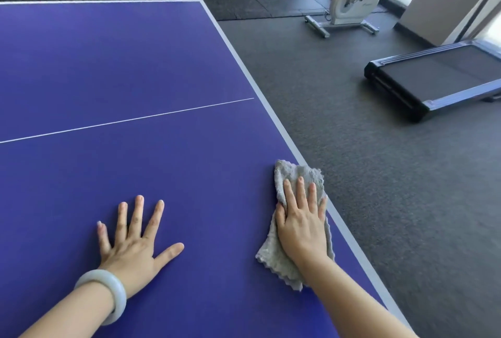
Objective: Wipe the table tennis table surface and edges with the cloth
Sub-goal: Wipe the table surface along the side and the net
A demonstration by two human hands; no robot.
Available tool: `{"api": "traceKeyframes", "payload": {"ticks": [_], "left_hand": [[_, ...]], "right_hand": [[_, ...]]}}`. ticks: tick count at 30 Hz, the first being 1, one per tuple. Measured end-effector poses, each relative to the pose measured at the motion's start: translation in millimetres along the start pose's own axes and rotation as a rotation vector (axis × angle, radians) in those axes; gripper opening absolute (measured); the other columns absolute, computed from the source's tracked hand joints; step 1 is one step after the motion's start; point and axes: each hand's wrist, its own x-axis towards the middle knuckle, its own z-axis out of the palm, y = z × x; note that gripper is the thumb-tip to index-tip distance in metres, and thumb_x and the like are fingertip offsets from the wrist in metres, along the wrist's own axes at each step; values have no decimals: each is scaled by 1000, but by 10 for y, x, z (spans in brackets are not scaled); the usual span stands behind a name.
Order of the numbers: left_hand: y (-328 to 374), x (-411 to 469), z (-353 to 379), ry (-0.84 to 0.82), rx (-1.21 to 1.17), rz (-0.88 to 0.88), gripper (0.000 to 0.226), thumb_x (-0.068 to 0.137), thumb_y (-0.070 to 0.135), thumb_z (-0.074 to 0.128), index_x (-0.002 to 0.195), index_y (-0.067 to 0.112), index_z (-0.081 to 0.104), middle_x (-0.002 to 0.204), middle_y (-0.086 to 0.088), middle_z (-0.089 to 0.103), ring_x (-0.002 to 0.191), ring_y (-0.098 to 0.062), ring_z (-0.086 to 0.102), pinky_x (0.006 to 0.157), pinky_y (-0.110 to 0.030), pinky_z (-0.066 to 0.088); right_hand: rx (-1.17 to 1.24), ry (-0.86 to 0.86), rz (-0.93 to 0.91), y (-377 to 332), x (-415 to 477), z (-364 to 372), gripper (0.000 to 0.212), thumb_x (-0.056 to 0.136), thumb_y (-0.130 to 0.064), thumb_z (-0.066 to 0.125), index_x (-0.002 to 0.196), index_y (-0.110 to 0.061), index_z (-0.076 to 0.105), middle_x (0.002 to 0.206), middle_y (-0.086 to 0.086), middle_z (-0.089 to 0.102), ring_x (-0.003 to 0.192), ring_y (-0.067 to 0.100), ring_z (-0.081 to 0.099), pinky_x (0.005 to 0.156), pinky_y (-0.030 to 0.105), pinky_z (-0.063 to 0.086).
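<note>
Head view. The right hand (301,218) lies flat on the grey cloth (295,172), fingers straight, pressing it onto the blue worktop (122,66) at the near right side. Its grip is open, with nothing pinched. The cloth's right side reaches the white edge line (271,110). The left hand (132,240), with a pale bangle (108,294) at the wrist, rests spread on the bare worktop, its grip also open. No damp streak or dust shows, so wiped and unwiped areas cannot be told apart. Judged by the cloth's place, the field beyond the centre line (127,121) and the edges probably remain.
</note>
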Motion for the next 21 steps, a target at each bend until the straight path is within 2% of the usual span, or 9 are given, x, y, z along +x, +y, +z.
{"api": "traceKeyframes", "payload": {"ticks": [3, 5, 6, 9, 11, 13, 18, 21], "left_hand": [[36, -59, -42, 20, 33, 9, 98, 55, 83, -24, 136, 31, -44, 137, 1, -55, 144, -30, -34, 117, -61, -9], [137, -141, -45, 49, 75, 66, 97, 51, 76, -44, 138, 32, -41, 142, 1, -52, 143, -29, -35, 117, -60, -11], [218, -196, -18, 48, 89, 112, 99, 49, 73, -48, 139, 35, -38, 146, 2, -50, 142, -27, -37, 115, -60, -14], [488, -334, 144, 23, 86, 233, 99, 51, 78, -43, 142, 41, -32, 151, 4, -44, 140, -24, -39, 114, -60, -16], [595, -350, 266, 8, 102, 275, 100, 44, 80, -45, 137, 41, -42, 145, 5, -53, 136, -25, -46, 112, -63, -18], [637, -343, 306, -22, 111, 278, 102, 37, 80, -47, 131, 41, -49, 139, 5, -59, 133, -26, -49, 110, -65, -20], [622, -350, 278, -59, 102, 280, 104, 33, 82, -46, 129, 42, -51, 136, 6, -61, 131, -25, -52, 108, -66, -23], [642, -346, 289, -37, 115, 279, 101, 34, 81, -46, 127, 41, -53, 135, 5, -62, 130, -26, -53, 107, -66, -24]], "right_hand": [[-53, -2, -9, 7, -316, 34, 73, 92, -50, 4, 161, -27, 8, 168, 8, 1, 154, 33, -10, 119, 47, -23], [-90, 6, -50, -1, -166, -10, 73, 93, -46, 12, 160, -17, 15, 166, 18, 7, 154, 37, -5, 121, 47, -19], [-92, 1, -67, -12, -40, -29, 71, 96, -44, 18, 160, -14, 12, 166, 21, 5, 154, 36, -6, 122, 45, -17], [-3, -20, -30, -82, 394, -71, 69, 102, -39, 30, 160, -12, 2, 167, 17, -7, 154, 28, -13, 124, 41, -12], [35, -28, 1, -120, 524, -94, 68, 104, -38, 29, 161, -13, 2, 167, 13, -9, 154, 25, -14, 124, 40, -12], [58, -26, -5, -59, 376, -86, 66, 104, -38, 28, 161, -17, 1, 167, 10, -10, 154, 24, -15, 124, 39, -12], [-16, 14, -21, 347, -492, -3, 66, 104, -41, 25, 161, -23, -3, 167, 3, -13, 153, 18, -19, 122, 33, -18], [-28, -21, 81, 325, -316, -65, 67, 103, -42, 28, 161, -23, -1, 167, 6, -12, 154, 22, -16, 124, 37, -13]]}}
